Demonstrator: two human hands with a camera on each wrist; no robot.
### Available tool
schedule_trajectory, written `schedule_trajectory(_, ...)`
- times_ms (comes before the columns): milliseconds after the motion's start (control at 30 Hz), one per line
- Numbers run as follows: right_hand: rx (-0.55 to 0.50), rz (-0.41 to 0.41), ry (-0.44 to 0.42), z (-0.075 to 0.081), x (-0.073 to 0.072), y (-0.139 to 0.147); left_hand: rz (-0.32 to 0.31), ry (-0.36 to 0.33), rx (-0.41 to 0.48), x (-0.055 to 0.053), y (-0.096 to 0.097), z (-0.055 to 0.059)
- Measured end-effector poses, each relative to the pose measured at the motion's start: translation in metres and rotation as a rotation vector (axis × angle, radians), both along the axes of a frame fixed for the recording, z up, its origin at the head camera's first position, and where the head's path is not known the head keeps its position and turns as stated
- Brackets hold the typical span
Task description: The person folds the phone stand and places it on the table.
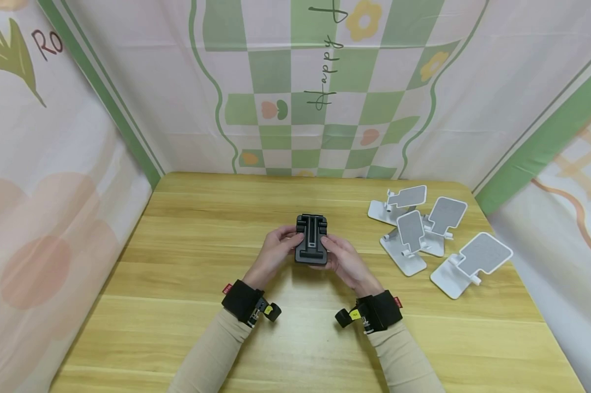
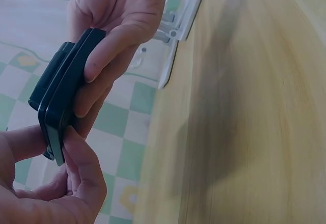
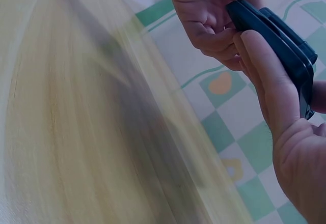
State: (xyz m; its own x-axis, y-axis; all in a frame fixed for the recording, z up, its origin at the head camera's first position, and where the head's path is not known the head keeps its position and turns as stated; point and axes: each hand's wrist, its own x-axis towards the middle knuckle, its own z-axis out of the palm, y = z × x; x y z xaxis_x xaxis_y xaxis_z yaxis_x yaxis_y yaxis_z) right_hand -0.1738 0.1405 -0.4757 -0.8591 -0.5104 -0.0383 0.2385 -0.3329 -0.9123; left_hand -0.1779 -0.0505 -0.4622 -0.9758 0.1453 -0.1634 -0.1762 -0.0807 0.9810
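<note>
A black phone stand (image 1: 312, 240), folded flat, is held up above the middle of the table between both hands. My left hand (image 1: 275, 252) pinches its left edge, thumb on the front face and fingers behind. On the opposite edge, my right hand (image 1: 346, 261) grips it the same way, its thumb near the hinge bar. In the left wrist view the stand (image 2: 66, 76) is seen edge-on, with the right hand's fingers under its base. The right wrist view also has the stand (image 3: 277, 43) side-on, clear of the tabletop.
Several unfolded white phone stands with grey pads stand at the table's right, among them a front one (image 1: 484, 256) and a rear one (image 1: 405, 199). The wooden table (image 1: 187, 240) meets a patterned cloth (image 1: 270, 71) at its back edge; cloth also hangs at both sides.
</note>
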Motion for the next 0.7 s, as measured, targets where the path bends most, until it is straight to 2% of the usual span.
schedule_trajectory(167, 0.024, -0.003, 0.011, 0.0, 0.0, 0.0, -0.001, 0.006, -0.018, 0.0, -0.001, 0.0)
schedule_trajectory(400, 0.093, -0.042, -0.032, 0.003, 0.001, -0.001, 0.006, 0.006, -0.049, 0.0, -0.008, 0.004)
schedule_trajectory(567, 0.163, -0.064, -0.061, 0.003, 0.0, 0.0, 0.043, -0.022, -0.088, -0.001, -0.022, 0.006)
schedule_trajectory(700, 0.17, -0.047, -0.041, 0.001, -0.001, 0.003, 0.055, -0.02, -0.136, -0.004, -0.04, 0.004)
